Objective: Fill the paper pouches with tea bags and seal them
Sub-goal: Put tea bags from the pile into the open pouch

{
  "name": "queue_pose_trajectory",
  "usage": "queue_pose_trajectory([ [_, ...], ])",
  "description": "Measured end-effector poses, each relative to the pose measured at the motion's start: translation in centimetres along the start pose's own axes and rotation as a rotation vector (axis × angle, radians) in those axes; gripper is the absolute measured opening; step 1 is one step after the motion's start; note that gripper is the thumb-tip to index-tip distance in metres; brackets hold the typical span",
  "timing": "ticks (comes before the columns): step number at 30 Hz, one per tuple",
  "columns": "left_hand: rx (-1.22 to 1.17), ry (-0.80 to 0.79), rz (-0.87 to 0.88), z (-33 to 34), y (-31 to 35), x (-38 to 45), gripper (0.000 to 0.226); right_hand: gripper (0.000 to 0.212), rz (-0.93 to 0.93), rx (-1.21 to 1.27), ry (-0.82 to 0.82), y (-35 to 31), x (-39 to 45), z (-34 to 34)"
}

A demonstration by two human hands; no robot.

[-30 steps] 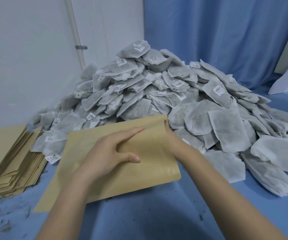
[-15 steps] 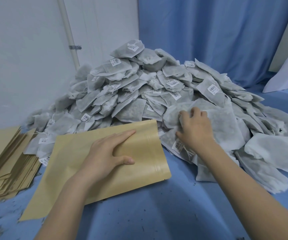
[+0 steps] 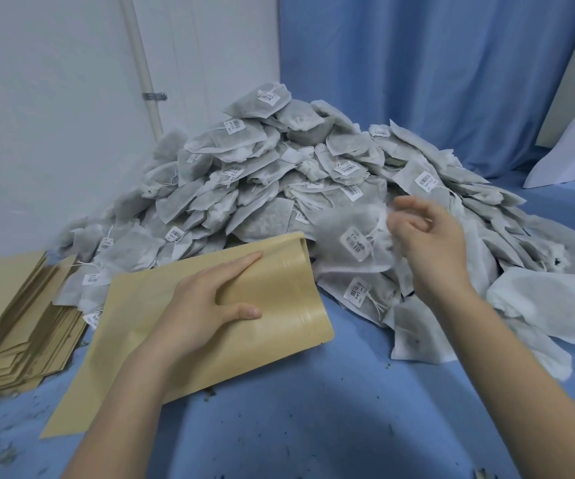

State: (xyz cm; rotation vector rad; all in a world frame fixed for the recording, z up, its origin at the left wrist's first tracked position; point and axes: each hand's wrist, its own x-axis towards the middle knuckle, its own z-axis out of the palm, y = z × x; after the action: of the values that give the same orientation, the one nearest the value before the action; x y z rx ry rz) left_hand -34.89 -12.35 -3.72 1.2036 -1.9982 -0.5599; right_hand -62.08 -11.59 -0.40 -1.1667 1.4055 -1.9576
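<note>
My left hand (image 3: 206,305) lies flat on the kraft paper pouch (image 3: 210,326), fingers straight and pointing toward its mouth, thumb spread out to the side, pressing it onto the blue cloth-covered table (image 3: 313,416). The pouch's mouth faces the heap and gapes slightly at its far corner. My right hand (image 3: 424,247) is raised at the near edge of the heap; it is motion-blurred, its fingers curled against a tea bag (image 3: 351,236) with a barcode tag, but I cannot tell whether they actually grip it. Behind both hands rises the big pile of tea bags (image 3: 279,174), spilling forward to the right of the pouch. A stack of flat empty pouches (image 3: 13,316) sits at my left, beside the pile. Dark tea crumbs speckle the cloth near me.
</note>
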Motion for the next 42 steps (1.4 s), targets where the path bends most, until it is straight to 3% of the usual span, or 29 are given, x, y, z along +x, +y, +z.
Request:
queue_pose_trajectory([
  [3, -0.021, 0.020, 0.000, -0.2, 0.0, -0.1, 0.074, 0.026, 0.330, 0.200, -0.148, -0.6, -0.3, -0.2],
  [6, -0.026, 0.026, 0.003, -0.5, -0.1, 0.0, 0.075, 0.026, 0.454, 0.224, -0.245, 0.0, -0.7, -0.2],
  [16, -0.041, 0.061, 0.000, -1.4, -0.5, 0.0, 0.076, 0.023, 0.441, -0.073, -0.376, 2.7, -1.5, 0.5],
  [25, 0.021, -0.124, 0.114, 0.7, 1.5, 0.1, 0.071, 0.017, 0.230, -0.419, -0.703, 2.0, -2.7, 5.0],
  [31, 0.065, -0.147, 0.104, 1.0, 2.0, -0.2, 0.070, 0.029, 0.448, -0.175, -0.902, 2.5, -3.3, 3.5],
  [35, 0.219, -0.207, 0.184, 2.3, 4.0, -0.8, 0.073, 0.029, 0.474, -0.249, -0.815, 2.0, -4.0, 3.0],
  [38, 0.242, -0.255, 0.204, 2.0, 5.4, -1.1, 0.071, 0.040, 0.396, -0.571, -0.686, 0.7, -4.8, 4.5],
  [39, 0.245, -0.267, 0.214, 1.7, 6.0, -1.3, 0.071, 0.042, 0.441, -0.543, -0.678, 0.0, -5.6, 5.2],
  [41, 0.254, -0.278, 0.242, 0.8, 7.3, -1.8, 0.072, 0.052, 0.355, -0.823, -0.651, -0.2, -6.4, 6.9],
  [42, 0.251, -0.278, 0.253, 0.3, 8.0, -2.1, 0.073, 0.062, 0.407, -1.012, -0.612, -1.7, -7.9, 7.5],
])
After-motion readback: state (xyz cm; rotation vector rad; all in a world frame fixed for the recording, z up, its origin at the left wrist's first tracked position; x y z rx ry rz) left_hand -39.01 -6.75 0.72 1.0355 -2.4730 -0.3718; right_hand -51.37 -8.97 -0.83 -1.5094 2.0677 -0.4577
